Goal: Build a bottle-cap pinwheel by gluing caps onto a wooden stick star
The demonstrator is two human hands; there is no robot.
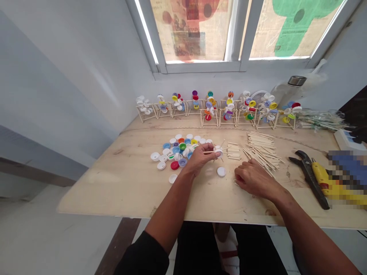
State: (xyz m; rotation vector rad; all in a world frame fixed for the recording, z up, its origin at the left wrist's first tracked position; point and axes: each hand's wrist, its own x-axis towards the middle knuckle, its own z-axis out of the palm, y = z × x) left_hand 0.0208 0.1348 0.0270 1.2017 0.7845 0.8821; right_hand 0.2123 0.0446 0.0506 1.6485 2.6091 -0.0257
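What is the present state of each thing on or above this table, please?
Left hand: closed, gripping
White cap with sticks: held, sticks pointing outward
Right hand: curled, grip unclear
Bottle caps: loose, scattered
Long sticks: loosely heaped
Short sticks: laid together
Cap wheels: mounted on upright stick frames
Steel-lidded bottle: upright, lid on
Glue gun: lying down, power unclear
Black pliers: lying down

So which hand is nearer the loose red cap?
Left. The left hand is to the right of the red cap, holding a white cap; the right hand is farther right, near sticks.
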